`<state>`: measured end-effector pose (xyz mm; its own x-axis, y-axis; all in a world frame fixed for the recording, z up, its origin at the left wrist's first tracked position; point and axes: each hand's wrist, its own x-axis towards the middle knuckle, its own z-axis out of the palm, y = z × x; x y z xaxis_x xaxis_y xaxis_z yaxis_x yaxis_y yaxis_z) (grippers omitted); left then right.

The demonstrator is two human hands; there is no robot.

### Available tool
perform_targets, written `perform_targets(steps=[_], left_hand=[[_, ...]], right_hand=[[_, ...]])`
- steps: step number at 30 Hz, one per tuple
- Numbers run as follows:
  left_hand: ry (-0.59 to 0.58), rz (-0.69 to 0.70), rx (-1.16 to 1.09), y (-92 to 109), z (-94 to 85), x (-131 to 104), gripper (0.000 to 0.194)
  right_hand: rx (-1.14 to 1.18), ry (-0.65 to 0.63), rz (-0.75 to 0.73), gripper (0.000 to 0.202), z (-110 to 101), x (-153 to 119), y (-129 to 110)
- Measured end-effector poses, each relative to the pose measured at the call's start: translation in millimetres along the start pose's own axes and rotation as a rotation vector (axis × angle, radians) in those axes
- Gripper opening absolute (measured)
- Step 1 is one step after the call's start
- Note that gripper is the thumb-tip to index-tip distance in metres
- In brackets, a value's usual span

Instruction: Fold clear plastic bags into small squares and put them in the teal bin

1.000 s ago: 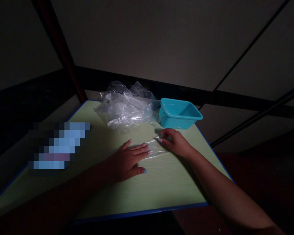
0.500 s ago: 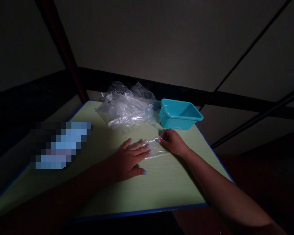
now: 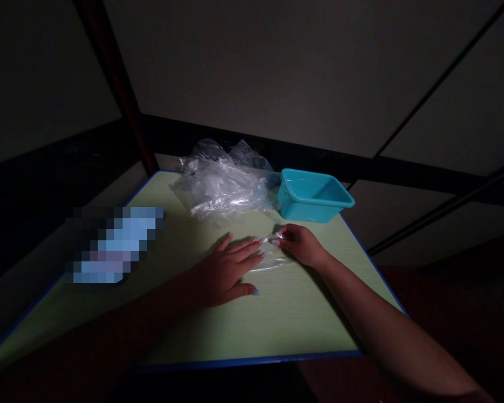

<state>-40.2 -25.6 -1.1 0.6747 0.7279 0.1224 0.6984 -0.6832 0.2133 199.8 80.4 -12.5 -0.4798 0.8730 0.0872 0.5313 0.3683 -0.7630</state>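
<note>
A small clear plastic bag [image 3: 273, 259] lies flat on the pale green table [image 3: 277, 324]. My left hand [image 3: 231, 268] rests palm down with its fingers spread, the fingertips on the left part of the bag. At the bag's upper right edge, my right hand [image 3: 300, 245] pinches the plastic between thumb and fingers. Part of the bag is hidden under my left hand. Behind the hands sits a crumpled heap of clear plastic bags [image 3: 227, 187], and to its right stands a turquoise bin [image 3: 313, 196].
A blurred-out blue object [image 3: 124, 243] lies at the table's left side. The table has a blue edge, and pale panels [image 3: 256, 67] rise behind it.
The whole view has shifted slightly, so things appear a little further right. My left hand's fingers have slid a bit up along the bag. My right hand keeps its pinch.
</note>
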Motion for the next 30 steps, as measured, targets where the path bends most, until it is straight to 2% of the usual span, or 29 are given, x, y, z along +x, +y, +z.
perform_targets(steps=[5, 13, 21, 30], left_hand=[[0.066, 0.045, -0.049, 2, -1.2, 2, 0.064], [-0.021, 0.055, -0.102, -1, 3.8, 3, 0.062], [-0.046, 0.054, -0.091, 0, 4.8, 3, 0.060], [-0.074, 0.025, -0.044, 2, 4.4, 3, 0.063]], right_hand=[[0.042, 0.003, -0.014, 0.025, -2, 0, -3], [-0.002, -0.022, -0.056, 0.018, -8, -4, -8], [-0.207, 0.049, -0.095, 0.014, -8, -5, -8], [-0.280, 0.048, -0.245, 0.012, -11, -12, -22]])
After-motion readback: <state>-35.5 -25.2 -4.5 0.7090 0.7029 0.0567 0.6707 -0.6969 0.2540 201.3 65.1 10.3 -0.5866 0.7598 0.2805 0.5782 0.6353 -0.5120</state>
